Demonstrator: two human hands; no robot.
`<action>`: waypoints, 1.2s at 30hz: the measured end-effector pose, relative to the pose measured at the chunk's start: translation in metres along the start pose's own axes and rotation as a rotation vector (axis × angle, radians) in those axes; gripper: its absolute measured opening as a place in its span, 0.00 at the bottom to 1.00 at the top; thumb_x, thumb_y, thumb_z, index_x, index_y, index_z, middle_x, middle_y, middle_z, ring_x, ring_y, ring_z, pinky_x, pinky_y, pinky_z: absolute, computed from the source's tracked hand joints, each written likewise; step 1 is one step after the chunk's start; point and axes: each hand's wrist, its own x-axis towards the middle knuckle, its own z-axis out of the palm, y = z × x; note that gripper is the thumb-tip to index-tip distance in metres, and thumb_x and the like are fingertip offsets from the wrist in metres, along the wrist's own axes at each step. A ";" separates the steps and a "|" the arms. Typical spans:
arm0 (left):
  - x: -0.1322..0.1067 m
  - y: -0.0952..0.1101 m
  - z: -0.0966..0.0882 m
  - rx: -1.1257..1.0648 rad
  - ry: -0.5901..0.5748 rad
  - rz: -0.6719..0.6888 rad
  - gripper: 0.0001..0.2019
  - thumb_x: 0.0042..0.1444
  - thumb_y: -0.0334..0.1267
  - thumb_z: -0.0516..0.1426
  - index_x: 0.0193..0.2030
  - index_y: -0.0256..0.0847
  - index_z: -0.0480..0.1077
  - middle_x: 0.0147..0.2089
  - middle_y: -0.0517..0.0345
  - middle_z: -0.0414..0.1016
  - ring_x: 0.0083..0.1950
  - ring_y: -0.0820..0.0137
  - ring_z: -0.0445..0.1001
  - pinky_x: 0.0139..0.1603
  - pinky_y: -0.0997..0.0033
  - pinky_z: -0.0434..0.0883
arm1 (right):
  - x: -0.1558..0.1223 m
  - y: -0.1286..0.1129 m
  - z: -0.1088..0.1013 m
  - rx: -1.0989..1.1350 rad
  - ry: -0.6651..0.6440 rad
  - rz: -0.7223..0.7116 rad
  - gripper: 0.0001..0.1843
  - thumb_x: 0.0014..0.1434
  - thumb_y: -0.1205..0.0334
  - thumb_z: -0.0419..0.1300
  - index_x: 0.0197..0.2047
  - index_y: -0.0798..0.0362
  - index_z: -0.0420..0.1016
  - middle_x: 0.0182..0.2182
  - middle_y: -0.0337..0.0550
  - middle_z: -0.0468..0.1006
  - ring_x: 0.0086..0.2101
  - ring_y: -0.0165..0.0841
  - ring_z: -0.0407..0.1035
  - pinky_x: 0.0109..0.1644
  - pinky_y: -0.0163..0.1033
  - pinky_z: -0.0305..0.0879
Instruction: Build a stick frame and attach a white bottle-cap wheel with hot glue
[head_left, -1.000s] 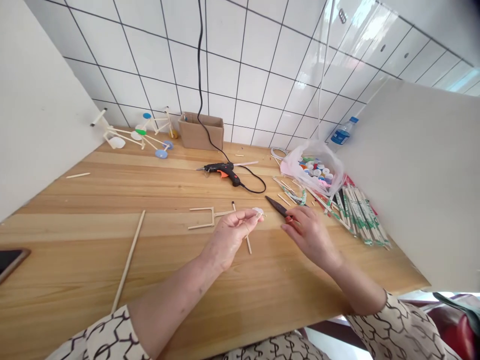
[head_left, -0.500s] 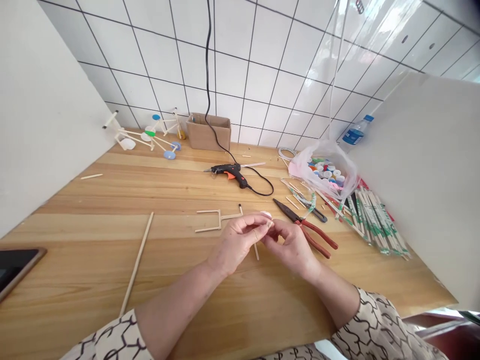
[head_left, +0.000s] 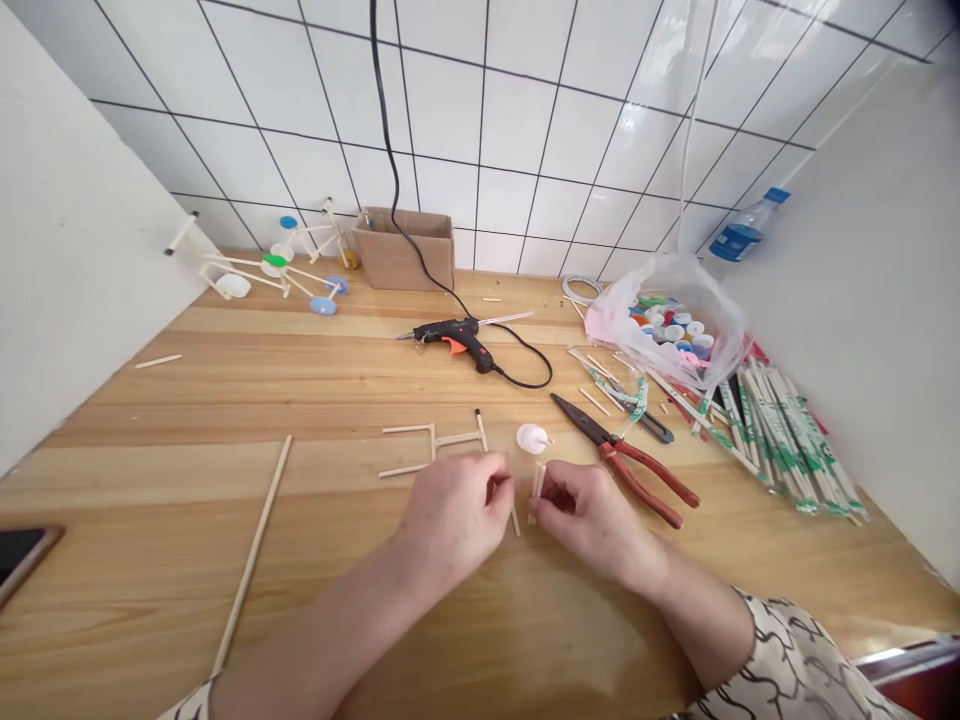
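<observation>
Item: short wooden sticks [head_left: 537,482], a pair of pale, thin cut lengths lying side by side, pinched in the fingers [head_left: 553,492] of the right hand [head_left: 592,518], low over the worktop [head_left: 225,400] near its middle. The left hand [head_left: 456,515] sits at their 9 o'clock, fingers curled close with the tips just beside a loose stick piece [head_left: 515,521]; whether they grip anything cannot be told. At 12 o'clock, near, lies a white cap [head_left: 531,437]; at 10 o'clock a forked stick frame [head_left: 431,445]; at 3 o'clock red-handled pliers [head_left: 634,468], close to the right hand. Further off: glue gun [head_left: 454,337] at 11 o'clock, bag of bottle caps [head_left: 667,330] and wrapped chopsticks [head_left: 780,435] at 2 o'clock, long stick [head_left: 251,555] at 9 o'clock, phone [head_left: 19,555] at the left edge. Bare wood lies open at 6 o'clock toward the near edge, and at 8 o'clock between the left forearm and the long stick. Long axis of the pair runs 6 to 12 o'clock, the far ends leaning slightly toward 1 o'clock.
</observation>
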 end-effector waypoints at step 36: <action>-0.010 0.006 0.016 0.368 -0.279 -0.059 0.11 0.53 0.33 0.48 0.27 0.41 0.70 0.27 0.54 0.76 0.29 0.63 0.74 0.26 0.69 0.57 | -0.008 0.009 0.011 -0.453 -0.148 0.156 0.11 0.57 0.62 0.51 0.26 0.54 0.69 0.24 0.43 0.78 0.26 0.34 0.72 0.27 0.36 0.48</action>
